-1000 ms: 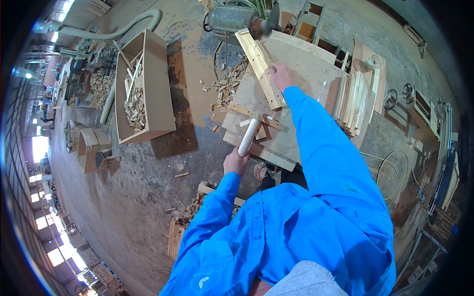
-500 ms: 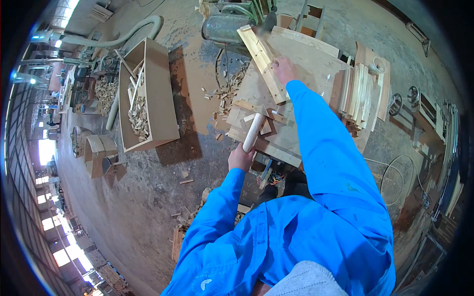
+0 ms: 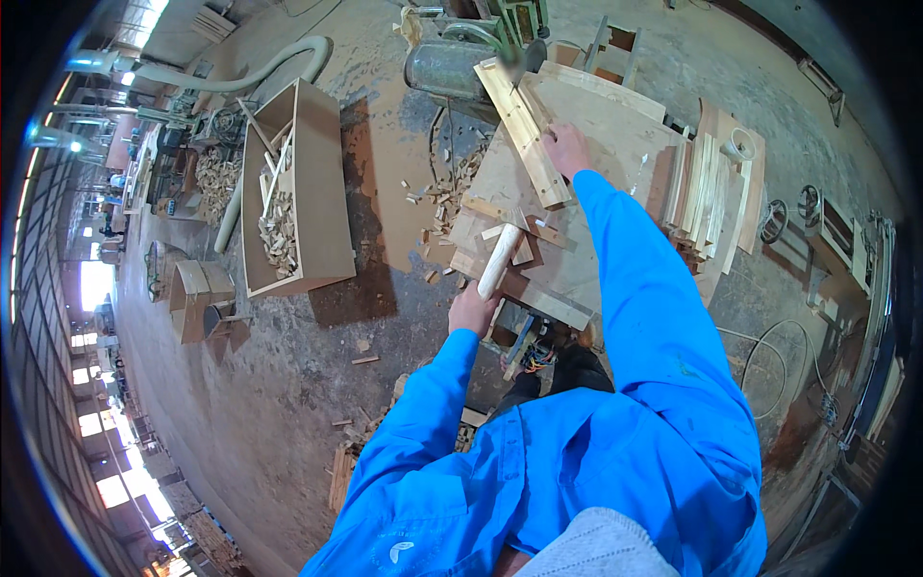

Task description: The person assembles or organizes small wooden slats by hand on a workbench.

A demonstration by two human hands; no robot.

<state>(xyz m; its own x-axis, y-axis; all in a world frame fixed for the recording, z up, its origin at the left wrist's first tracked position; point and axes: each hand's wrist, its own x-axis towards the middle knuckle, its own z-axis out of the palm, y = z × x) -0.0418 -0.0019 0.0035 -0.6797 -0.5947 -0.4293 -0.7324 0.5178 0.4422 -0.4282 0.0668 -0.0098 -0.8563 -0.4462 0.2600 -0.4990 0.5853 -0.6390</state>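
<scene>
My left hand (image 3: pixel 472 311) is closed around the near end of a pale wooden bar (image 3: pixel 499 263). The bar slants up over the table's front left edge, and its far end lies by a few small wood offcuts (image 3: pixel 522 252). Farther off, my right hand (image 3: pixel 568 151) has its fingers curled against the right edge of a long pale wooden board (image 3: pixel 522 132). That board lies aslant on the worktable (image 3: pixel 601 144). At its far end is a dark round saw blade (image 3: pixel 524 62), blurred, beside the green machine. My palms and some fingertips are hidden.
Several wooden strips (image 3: pixel 700 197) are stacked on the table's right side, with a tape roll (image 3: pixel 739 144) beside them. A large open box (image 3: pixel 322 192) of offcuts stands on the floor to the left. Scraps (image 3: pixel 450 192) litter the floor by the machine (image 3: pixel 452 69). A cable (image 3: pixel 769 343) loops at right.
The whole view has shifted slightly. My right hand has drawn back a little toward the board's right edge. My left hand still grips the bar in about the same place.
</scene>
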